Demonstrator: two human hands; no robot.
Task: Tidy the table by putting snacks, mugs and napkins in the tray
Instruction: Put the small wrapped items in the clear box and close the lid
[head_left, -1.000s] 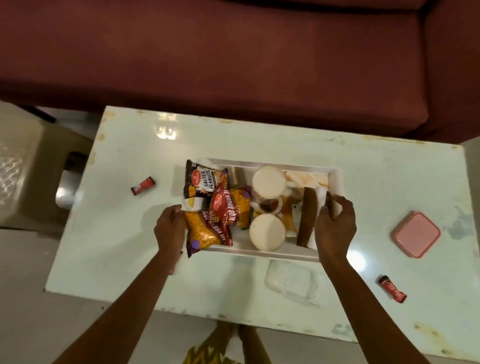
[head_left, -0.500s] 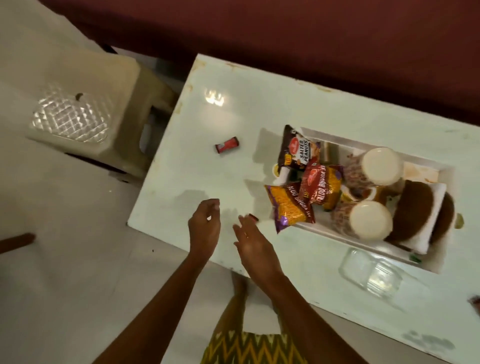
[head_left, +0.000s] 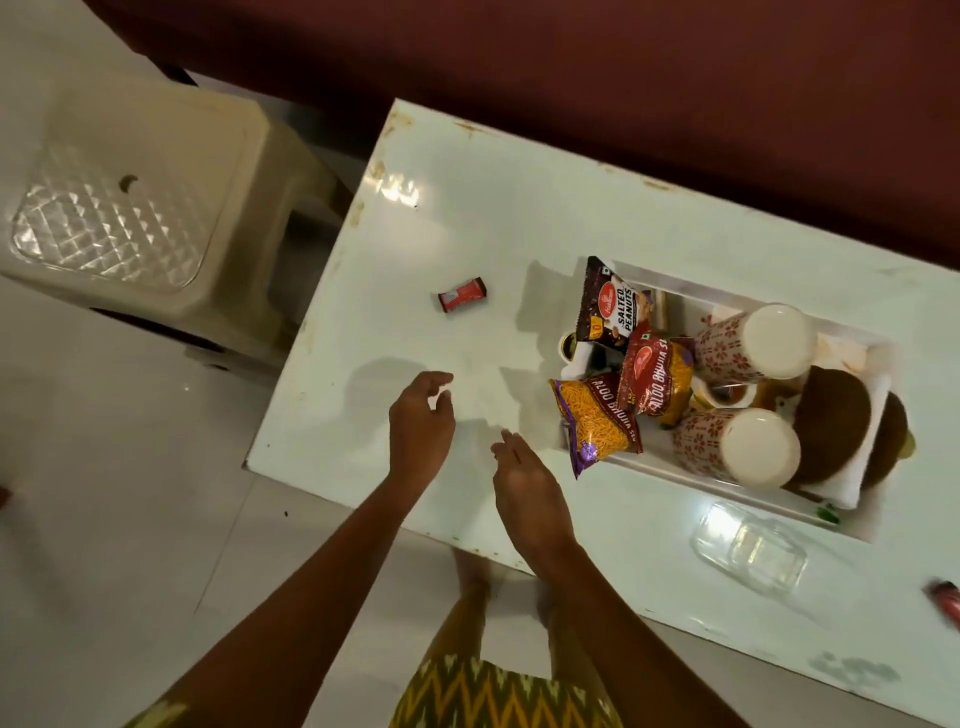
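A white tray (head_left: 737, 303) sits on the right part of the pale table (head_left: 467, 234). In it lie a salted peanuts packet (head_left: 613, 307), a red snack packet (head_left: 657, 375) and a yellow-purple snack packet (head_left: 597, 422) that hangs over the tray's left rim. Two floral mugs (head_left: 753, 343) (head_left: 737, 448) stand upside down beside brown napkins (head_left: 831, 422). A small red candy (head_left: 461, 300) lies on the table left of the tray. My left hand (head_left: 421, 422) hovers below the candy, fingers loosely curled and empty. To its right, my right hand (head_left: 525, 484) is relaxed and holds nothing.
A clear plastic container (head_left: 748, 552) lies on the table in front of the tray. Another red candy (head_left: 946, 604) shows at the right frame edge. A beige plastic stool (head_left: 130, 208) stands left of the table. A maroon sofa (head_left: 571, 78) runs along the far side.
Both hands left the tray's ends and came together over the table's near left part. The view swung left. A red wrapper seen at my right fingertips half a second ago is hidden now.
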